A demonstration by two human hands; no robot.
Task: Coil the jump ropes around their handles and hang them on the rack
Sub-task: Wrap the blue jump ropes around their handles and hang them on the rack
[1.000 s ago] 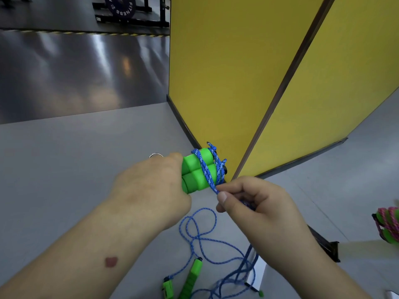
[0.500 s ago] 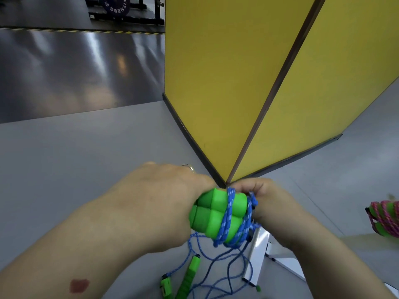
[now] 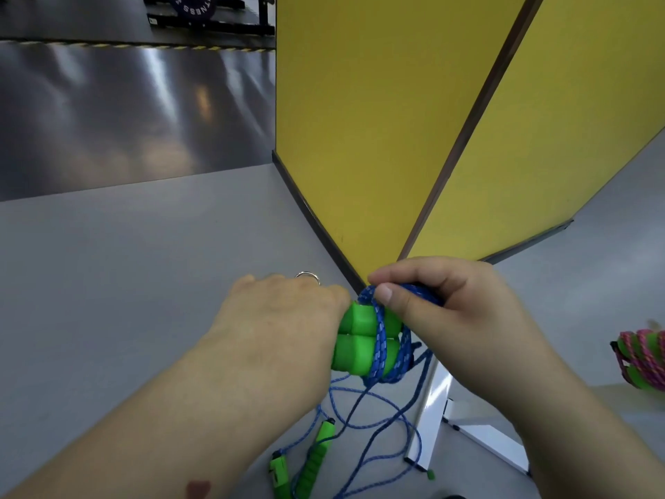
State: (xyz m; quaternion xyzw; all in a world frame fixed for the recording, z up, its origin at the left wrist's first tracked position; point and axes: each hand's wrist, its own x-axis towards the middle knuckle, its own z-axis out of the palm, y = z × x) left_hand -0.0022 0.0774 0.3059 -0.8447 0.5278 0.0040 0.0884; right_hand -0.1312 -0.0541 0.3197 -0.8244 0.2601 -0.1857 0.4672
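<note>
right hand (image 3: 457,318) risen over the green handles (image 3: 363,340), carrying blue rope (image 3: 378,340) across their top

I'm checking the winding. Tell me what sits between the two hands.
In the head view, the paired green handles lie between the left hand and right hand, with blue rope wrapped around them.

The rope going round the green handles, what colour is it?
Blue with pale flecks: the rope, seen in the head view.
</note>
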